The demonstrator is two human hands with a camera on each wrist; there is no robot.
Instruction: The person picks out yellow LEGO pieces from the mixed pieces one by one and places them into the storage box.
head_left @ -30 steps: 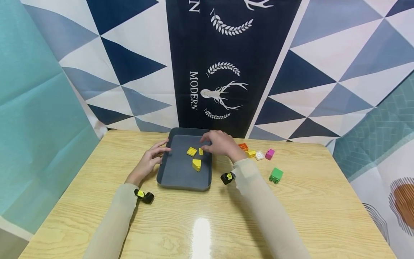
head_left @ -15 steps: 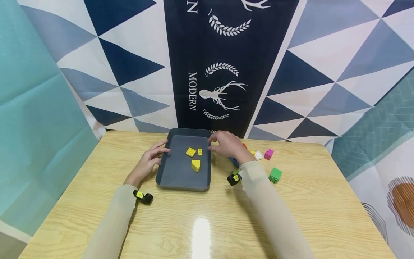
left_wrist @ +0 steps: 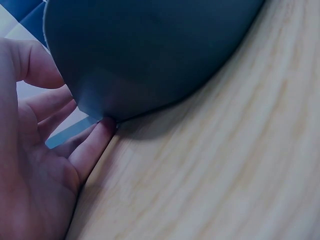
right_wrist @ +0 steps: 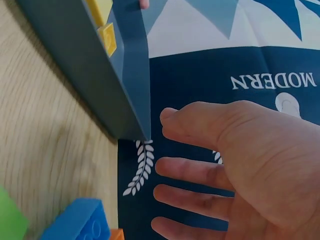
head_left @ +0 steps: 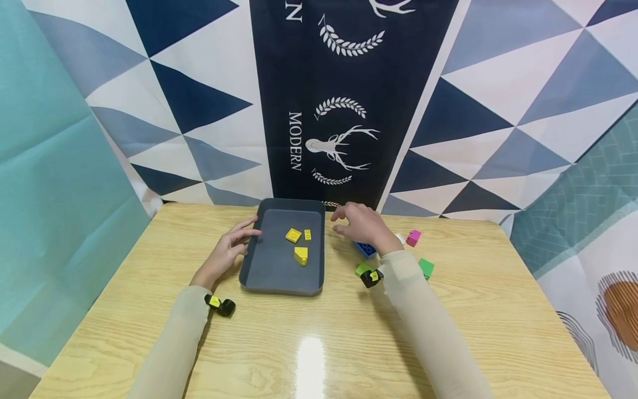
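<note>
My left hand (head_left: 225,252) rests at the left side of a dark grey tray (head_left: 264,280), its loosely bent fingers touching the rim and outer wall. In the left wrist view a fingertip meets the lower edge of that wall. Inside the tray lie a square yellow brick (head_left: 293,235), a small narrow yellow brick (head_left: 307,234) and a slanted yellow block (head_left: 301,255). My right hand (head_left: 363,224) hovers just right of the tray, fingers relaxed and apart, holding nothing. Beneath it a blue brick (head_left: 365,249) is partly covered; a light green brick (head_left: 363,269) lies by the wrist camera.
Beyond the right forearm are a pink brick (head_left: 413,238), a green brick (head_left: 426,268) and a partly hidden white brick (head_left: 400,238). An orange piece (right_wrist: 117,234) peeks out beside the blue brick. A patterned cloth (head_left: 329,111) hangs behind the wooden table (head_left: 249,349).
My right hand has left the small yellow brick, crossing over the tray's right rim to the right. The blue and light green bricks have come into view. My left hand stays at the rim.
</note>
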